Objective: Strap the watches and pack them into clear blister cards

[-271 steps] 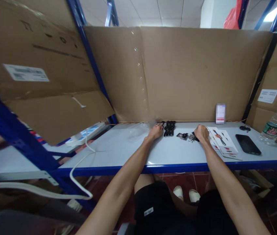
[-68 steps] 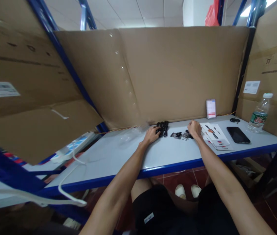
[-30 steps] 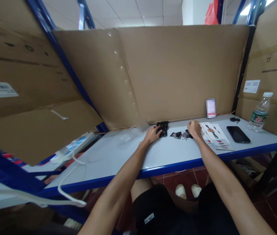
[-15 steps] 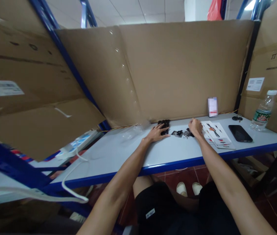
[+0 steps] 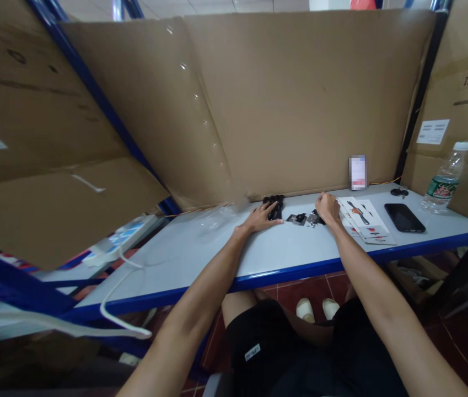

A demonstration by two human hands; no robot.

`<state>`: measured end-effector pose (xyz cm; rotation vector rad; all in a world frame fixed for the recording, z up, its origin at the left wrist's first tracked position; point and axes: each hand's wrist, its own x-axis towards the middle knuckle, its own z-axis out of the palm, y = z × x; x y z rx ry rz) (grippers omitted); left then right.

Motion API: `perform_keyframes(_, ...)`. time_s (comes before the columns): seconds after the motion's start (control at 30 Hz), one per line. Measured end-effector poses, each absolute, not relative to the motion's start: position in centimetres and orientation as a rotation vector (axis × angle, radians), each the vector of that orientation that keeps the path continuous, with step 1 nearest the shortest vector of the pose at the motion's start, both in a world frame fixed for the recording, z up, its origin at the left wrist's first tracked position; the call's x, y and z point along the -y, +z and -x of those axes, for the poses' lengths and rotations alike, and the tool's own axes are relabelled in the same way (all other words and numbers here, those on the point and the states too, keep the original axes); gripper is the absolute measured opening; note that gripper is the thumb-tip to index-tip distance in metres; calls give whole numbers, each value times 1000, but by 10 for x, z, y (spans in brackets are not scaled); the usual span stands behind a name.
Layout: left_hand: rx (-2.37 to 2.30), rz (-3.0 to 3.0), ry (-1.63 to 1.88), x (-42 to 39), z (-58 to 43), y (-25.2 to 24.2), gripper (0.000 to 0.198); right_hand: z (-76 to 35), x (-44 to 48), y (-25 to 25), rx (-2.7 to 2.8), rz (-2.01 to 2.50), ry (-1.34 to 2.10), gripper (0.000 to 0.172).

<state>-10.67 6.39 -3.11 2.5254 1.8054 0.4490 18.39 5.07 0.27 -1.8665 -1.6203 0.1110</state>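
Observation:
My left hand (image 5: 259,218) lies flat on the pale table (image 5: 217,253) with fingers stretched out, its fingertips touching a cluster of black straps (image 5: 275,205). My right hand (image 5: 327,206) rests curled on the table, its fingers closed over a small black part (image 5: 319,219) that I cannot make out. Between the hands lie small plastic packets with black pieces (image 5: 298,219). A stack of printed cards showing watches (image 5: 362,220) lies just right of my right hand.
A black phone (image 5: 404,217), a water bottle (image 5: 445,178) and a small black keyring (image 5: 399,192) sit at the right. Cardboard sheets (image 5: 300,99) wall the back. Crumpled clear plastic (image 5: 217,218), a power strip (image 5: 122,241) and a white cable (image 5: 113,298) lie left.
My left hand has flattened beside the black straps, its fingers now spread. The camera has tilted down a little. My right hand stays in place.

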Motion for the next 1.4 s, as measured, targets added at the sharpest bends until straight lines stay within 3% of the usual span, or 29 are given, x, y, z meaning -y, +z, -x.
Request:
perform_keyframes(0.43,-1886,-2432,480,-61,102,-34,113,-183,-46,5,1631,1885,111,30)
perform_keyframes(0.87,-1827,-2524,574,-54,97,-33,97,-185,-49,3,1636,1869,113,29)
perform_keyframes(1.4,-1803,-2536,559,-53,97,-31,91,-184,-49,4,1634,1875,107,29)
